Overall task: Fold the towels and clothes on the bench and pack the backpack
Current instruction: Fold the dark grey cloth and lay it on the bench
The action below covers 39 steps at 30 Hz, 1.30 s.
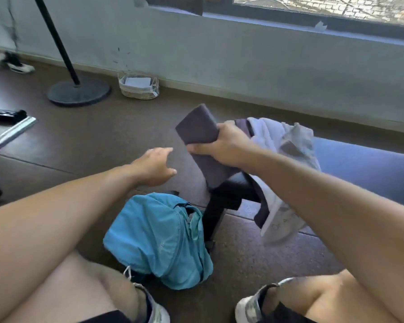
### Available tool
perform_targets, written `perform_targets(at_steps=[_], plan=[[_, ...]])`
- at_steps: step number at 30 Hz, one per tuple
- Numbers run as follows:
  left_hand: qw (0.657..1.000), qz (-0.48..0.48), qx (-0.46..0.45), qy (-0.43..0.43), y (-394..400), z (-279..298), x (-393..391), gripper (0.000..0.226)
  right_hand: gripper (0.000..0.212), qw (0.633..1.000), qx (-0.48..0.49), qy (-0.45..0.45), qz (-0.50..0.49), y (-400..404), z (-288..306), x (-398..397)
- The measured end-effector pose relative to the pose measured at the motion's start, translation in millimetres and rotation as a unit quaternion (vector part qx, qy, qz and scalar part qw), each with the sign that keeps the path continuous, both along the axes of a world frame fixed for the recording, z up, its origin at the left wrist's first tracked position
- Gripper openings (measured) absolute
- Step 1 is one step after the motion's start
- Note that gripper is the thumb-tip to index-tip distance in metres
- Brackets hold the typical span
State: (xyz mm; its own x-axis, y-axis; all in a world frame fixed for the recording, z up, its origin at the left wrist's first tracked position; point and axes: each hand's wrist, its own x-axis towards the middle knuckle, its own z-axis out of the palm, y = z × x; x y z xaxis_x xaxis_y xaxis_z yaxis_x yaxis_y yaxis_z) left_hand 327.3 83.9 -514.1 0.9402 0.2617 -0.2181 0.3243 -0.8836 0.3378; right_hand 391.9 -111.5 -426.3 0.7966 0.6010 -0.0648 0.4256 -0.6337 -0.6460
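Left hand — fingers spread, grip empty, in the air at 12 o'clock from the blue backpack on the floor. Right hand — grip closed around a folded dark towel, held off the worktop's end. White clothes, at 3 o'clock from the towel, drape over the worktop edge.

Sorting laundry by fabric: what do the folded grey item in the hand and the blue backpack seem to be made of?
The folded grey item, gripped by the right hand, looks like soft matte cloth, probably a towel: thick rounded fold, no sheen. The blue backpack looks like thin, slightly smooth synthetic fabric, probably nylon: it slumps and crinkles on the floor.
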Motion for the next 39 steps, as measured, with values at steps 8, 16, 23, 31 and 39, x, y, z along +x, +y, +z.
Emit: perform_targets(at_steps=[8,16,23,31,39], plan=[[0.973,-0.006,0.019,0.228,51.1,-27.1,-60.8,0.078,0.052,0.89,-0.412,0.085,0.174,43.7,-131.6,-55.6],[0.962,-0.034,-0.028,0.269,50.7,-43.7,-72.6,0.072,0.08,0.887,-0.398,0.205,0.111,36.6,-185.2,-62.7],[0.953,-0.022,-0.062,0.297,59.8,-50.5,-78.4,0.069,0.049,0.947,-0.268,0.178,0.021,41.4,-207.8,-61.0],[0.956,0.065,-0.135,0.251,67.3,-60.7,-81.0,0.079,0.014,0.934,0.129,0.328,-0.066,89.8,-99.9,-25.1],[0.918,0.201,-0.085,0.332,81.5,-46.9,-93.2,0.05,0.036,0.897,0.213,0.381,-0.065,94.8,-58.3,-1.0]])
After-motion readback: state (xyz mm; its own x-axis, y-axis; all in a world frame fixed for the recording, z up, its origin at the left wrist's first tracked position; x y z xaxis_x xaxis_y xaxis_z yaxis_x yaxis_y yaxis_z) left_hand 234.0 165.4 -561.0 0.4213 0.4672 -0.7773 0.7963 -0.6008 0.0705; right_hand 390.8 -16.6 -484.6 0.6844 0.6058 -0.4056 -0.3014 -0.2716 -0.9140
